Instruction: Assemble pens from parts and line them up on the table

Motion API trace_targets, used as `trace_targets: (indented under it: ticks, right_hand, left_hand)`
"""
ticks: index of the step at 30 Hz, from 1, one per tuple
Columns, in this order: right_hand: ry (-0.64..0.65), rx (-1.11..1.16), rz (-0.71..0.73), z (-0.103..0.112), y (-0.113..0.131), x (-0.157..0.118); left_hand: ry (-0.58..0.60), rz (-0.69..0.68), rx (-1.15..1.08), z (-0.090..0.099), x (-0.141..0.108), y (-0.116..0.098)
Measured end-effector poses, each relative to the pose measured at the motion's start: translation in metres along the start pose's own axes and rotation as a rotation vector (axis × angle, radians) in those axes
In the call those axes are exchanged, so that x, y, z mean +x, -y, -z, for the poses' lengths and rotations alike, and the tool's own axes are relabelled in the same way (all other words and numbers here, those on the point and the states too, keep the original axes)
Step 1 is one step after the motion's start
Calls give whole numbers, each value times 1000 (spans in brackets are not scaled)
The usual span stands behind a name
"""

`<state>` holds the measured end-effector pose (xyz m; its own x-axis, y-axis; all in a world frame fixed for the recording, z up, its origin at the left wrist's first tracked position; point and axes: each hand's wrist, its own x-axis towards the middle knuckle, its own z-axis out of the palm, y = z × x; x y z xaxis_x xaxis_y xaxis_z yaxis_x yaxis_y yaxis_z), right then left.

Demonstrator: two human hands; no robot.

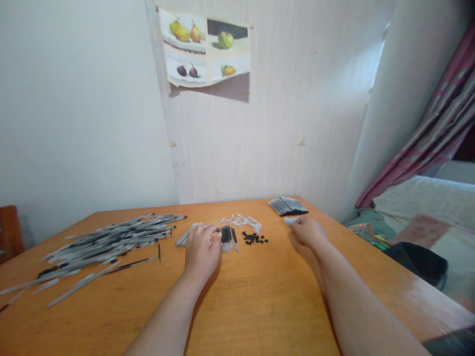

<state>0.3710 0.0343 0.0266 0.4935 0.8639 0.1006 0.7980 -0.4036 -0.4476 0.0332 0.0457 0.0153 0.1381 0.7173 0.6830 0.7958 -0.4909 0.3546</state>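
Note:
My left hand [203, 249] rests at the middle of the wooden table, between pale tubes [185, 236] on its left and a short row of dark-and-clear pen parts [227, 238] on its right; its fingers are bent and whatever they hold is hidden. Further right, my right hand [307, 231] has its fingers pressed together at a few clear pieces [290, 221], just in front of a neat row of black-ended pens [288, 206]. Small black caps [255, 239] and clear caps [242, 221] lie between the hands.
A large loose pile of pens and tubes [115, 241] covers the left of the wooden table [252, 306]. A wall with a fruit picture [206, 49] stands behind. Beyond the right edge are a black bin [417, 264], a bed and a curtain [419, 128].

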Motion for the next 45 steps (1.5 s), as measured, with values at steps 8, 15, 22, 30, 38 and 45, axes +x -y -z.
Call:
trace_targets:
  ticks: [8, 15, 22, 30, 38, 45]
  right_hand:
    - [-79, 44, 243, -14, 37, -25]
    - [-4, 119, 510, -33, 67, -59]
    - [21, 112, 556, -41, 77, -74]
    - [23, 73, 576, -58, 80, -80]
    - [98, 23, 660, -56, 90, -89]
    - [102, -36, 652, -57, 94, -91]
  left_hand:
    - [43, 244, 30, 3, 7, 21]
    - [72, 463, 126, 12, 10, 33]
    - [197, 494, 346, 12, 5, 32]
    - [285, 485, 470, 15, 1, 22]
    - [299, 446, 512, 14, -2, 22]
    - [306, 417, 516, 10, -3, 24]
